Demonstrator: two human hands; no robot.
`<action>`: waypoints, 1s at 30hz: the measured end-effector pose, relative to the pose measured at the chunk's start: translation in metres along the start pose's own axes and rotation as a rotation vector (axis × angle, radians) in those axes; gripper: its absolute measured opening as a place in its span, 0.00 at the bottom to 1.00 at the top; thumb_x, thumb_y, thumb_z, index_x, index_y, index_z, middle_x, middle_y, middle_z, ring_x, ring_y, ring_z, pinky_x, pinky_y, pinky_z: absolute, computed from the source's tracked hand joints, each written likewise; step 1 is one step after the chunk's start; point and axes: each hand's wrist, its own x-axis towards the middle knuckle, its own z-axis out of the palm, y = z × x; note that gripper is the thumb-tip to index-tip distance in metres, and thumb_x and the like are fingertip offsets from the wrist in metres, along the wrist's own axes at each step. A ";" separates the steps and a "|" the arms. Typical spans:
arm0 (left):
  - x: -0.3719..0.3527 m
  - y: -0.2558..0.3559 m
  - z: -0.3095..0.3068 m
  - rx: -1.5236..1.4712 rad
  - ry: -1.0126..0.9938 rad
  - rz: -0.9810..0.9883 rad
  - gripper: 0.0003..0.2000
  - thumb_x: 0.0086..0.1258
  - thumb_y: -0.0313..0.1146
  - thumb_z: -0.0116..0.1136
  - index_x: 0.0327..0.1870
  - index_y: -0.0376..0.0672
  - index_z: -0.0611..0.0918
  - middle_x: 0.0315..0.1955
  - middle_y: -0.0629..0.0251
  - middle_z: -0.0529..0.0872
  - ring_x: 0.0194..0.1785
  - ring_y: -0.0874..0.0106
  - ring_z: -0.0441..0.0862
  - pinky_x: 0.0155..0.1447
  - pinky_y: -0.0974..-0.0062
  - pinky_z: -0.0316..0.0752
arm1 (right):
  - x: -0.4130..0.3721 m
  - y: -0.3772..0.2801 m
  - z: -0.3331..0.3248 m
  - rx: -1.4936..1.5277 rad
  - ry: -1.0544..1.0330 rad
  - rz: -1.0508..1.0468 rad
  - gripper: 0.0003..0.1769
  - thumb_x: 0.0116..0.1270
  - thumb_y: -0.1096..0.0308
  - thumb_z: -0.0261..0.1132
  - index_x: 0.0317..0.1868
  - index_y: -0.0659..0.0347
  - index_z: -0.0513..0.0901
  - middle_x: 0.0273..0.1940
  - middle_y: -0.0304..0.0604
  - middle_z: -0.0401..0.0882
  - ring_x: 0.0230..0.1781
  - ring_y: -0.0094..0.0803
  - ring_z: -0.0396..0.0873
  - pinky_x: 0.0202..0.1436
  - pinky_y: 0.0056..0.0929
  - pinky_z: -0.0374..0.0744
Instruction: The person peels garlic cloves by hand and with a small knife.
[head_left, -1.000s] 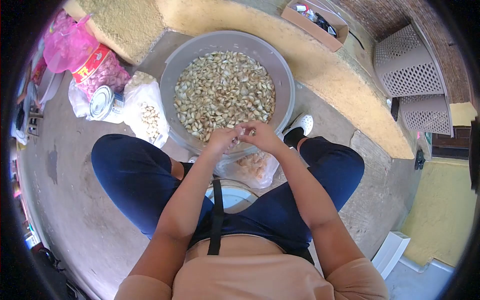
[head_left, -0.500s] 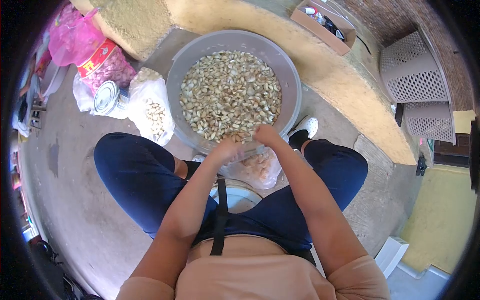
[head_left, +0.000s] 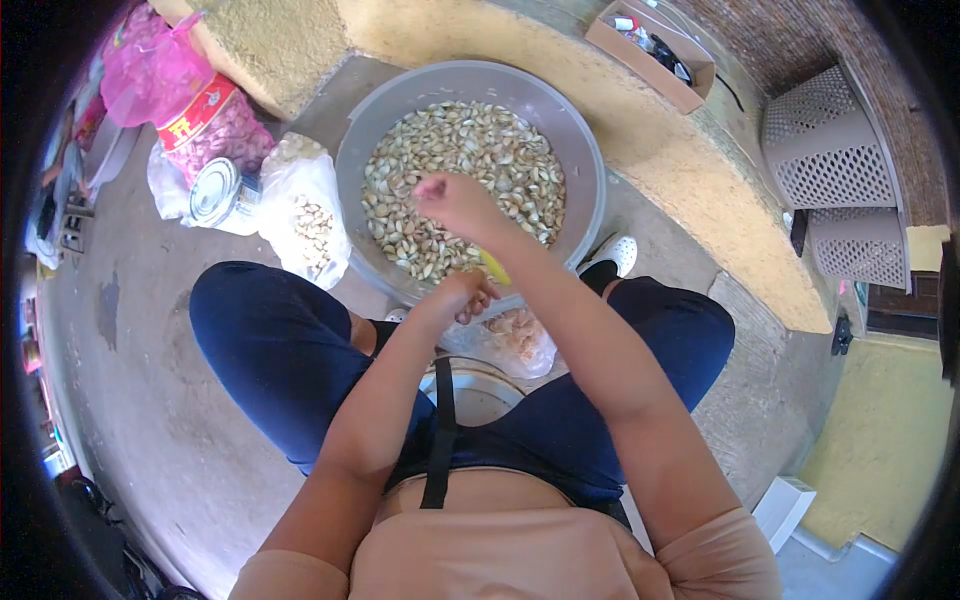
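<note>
A big grey basin [head_left: 352,190] holds a large heap of garlic cloves [head_left: 480,150]. Over the middle of the heap is my right hand [head_left: 458,206], its fingers curled in a pinch and what they hold hidden. My left hand [head_left: 463,296] is at the basin's near rim with fingers bent inward; I cannot tell what is in it. Partly covered by my right forearm, a yellow object [head_left: 495,266] shows near the rim. Below my left hand, a clear plastic bag [head_left: 538,355] holds pinkish papery skins.
Left of the basin stands a white plastic bag [head_left: 335,255] with pale cloves, beside a metal can [head_left: 215,192]. Behind them is a pink mesh sack [head_left: 215,135]. A yellow ledge [head_left: 690,205] curves along the right, with a cardboard box [head_left: 675,88] on top.
My right hand has moved up and left from the near rim to above the cloves, apart from my left hand. The yellow object now shows. My left hand stays near the rim.
</note>
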 end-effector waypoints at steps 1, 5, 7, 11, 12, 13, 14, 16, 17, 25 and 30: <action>-0.001 0.003 0.000 -0.158 -0.002 0.035 0.15 0.64 0.37 0.37 0.34 0.37 0.76 0.17 0.69 0.72 0.14 0.82 0.62 0.12 0.85 0.51 | -0.005 0.002 -0.011 -0.077 0.015 -0.014 0.15 0.48 0.66 0.64 0.36 0.65 0.78 0.28 0.43 0.79 0.23 0.28 0.76 0.29 0.25 0.74; -0.023 0.024 0.003 -0.595 -0.063 0.208 0.14 0.65 0.39 0.36 0.36 0.40 0.75 0.20 0.68 0.72 0.16 0.84 0.62 0.12 0.88 0.50 | -0.040 0.001 -0.054 -0.166 -0.109 0.062 0.13 0.49 0.65 0.63 0.34 0.64 0.80 0.27 0.45 0.79 0.25 0.31 0.77 0.32 0.27 0.74; -0.027 0.031 0.005 -0.610 -0.077 0.221 0.14 0.65 0.40 0.36 0.37 0.41 0.74 0.22 0.68 0.73 0.16 0.83 0.62 0.13 0.88 0.51 | -0.059 0.007 -0.065 -0.152 -0.202 0.045 0.13 0.49 0.65 0.63 0.35 0.63 0.80 0.27 0.45 0.79 0.26 0.32 0.77 0.33 0.27 0.74; -0.038 0.040 0.015 -0.483 -0.058 0.212 0.14 0.66 0.42 0.36 0.36 0.43 0.74 0.24 0.68 0.73 0.16 0.83 0.62 0.13 0.88 0.52 | -0.088 0.004 -0.071 -0.314 -0.225 -0.134 0.15 0.48 0.64 0.64 0.37 0.61 0.80 0.29 0.46 0.76 0.30 0.34 0.75 0.37 0.30 0.73; -0.039 0.041 0.019 -0.476 -0.048 0.218 0.14 0.66 0.42 0.36 0.36 0.43 0.74 0.23 0.69 0.73 0.16 0.83 0.62 0.13 0.88 0.53 | -0.093 0.002 -0.071 -0.351 -0.222 -0.140 0.15 0.48 0.63 0.64 0.37 0.60 0.80 0.29 0.46 0.75 0.31 0.35 0.75 0.37 0.30 0.73; -0.039 0.041 0.022 -0.470 -0.037 0.223 0.14 0.67 0.42 0.36 0.37 0.43 0.74 0.23 0.69 0.73 0.16 0.82 0.63 0.13 0.88 0.53 | -0.096 0.001 -0.070 -0.386 -0.219 -0.147 0.16 0.48 0.63 0.64 0.38 0.60 0.80 0.30 0.46 0.74 0.31 0.36 0.75 0.38 0.31 0.73; -0.041 0.041 0.024 -0.463 -0.025 0.229 0.14 0.67 0.42 0.36 0.37 0.44 0.74 0.23 0.69 0.73 0.16 0.82 0.63 0.13 0.88 0.53 | -0.098 0.000 -0.070 -0.392 -0.216 -0.128 0.17 0.48 0.62 0.65 0.38 0.60 0.80 0.31 0.46 0.74 0.32 0.37 0.74 0.38 0.31 0.72; -0.046 0.043 0.026 -0.431 -0.055 0.257 0.14 0.67 0.42 0.36 0.39 0.43 0.72 0.23 0.68 0.72 0.17 0.82 0.63 0.14 0.88 0.51 | -0.100 0.000 -0.070 -0.405 -0.209 -0.091 0.17 0.47 0.61 0.65 0.38 0.60 0.80 0.32 0.46 0.73 0.33 0.39 0.74 0.39 0.33 0.72; -0.047 0.044 0.027 -0.413 -0.070 0.270 0.13 0.67 0.42 0.36 0.40 0.43 0.71 0.24 0.68 0.72 0.17 0.82 0.63 0.14 0.88 0.50 | -0.101 -0.001 -0.070 -0.413 -0.204 -0.068 0.17 0.48 0.62 0.65 0.39 0.59 0.80 0.33 0.45 0.73 0.34 0.39 0.74 0.39 0.32 0.72; -0.042 0.041 0.033 -0.341 -0.041 0.249 0.20 0.69 0.52 0.34 0.39 0.45 0.73 0.20 0.70 0.72 0.14 0.83 0.63 0.11 0.88 0.52 | -0.103 0.000 -0.064 -0.380 -0.114 -0.157 0.15 0.52 0.63 0.63 0.40 0.59 0.79 0.35 0.44 0.75 0.36 0.36 0.75 0.40 0.29 0.72; -0.047 0.046 0.030 -0.498 -0.091 0.301 0.19 0.68 0.51 0.37 0.37 0.44 0.73 0.18 0.72 0.70 0.14 0.83 0.61 0.11 0.88 0.52 | -0.099 -0.010 -0.075 -0.001 -0.006 0.071 0.14 0.55 0.64 0.63 0.39 0.64 0.79 0.31 0.41 0.78 0.32 0.27 0.74 0.38 0.26 0.72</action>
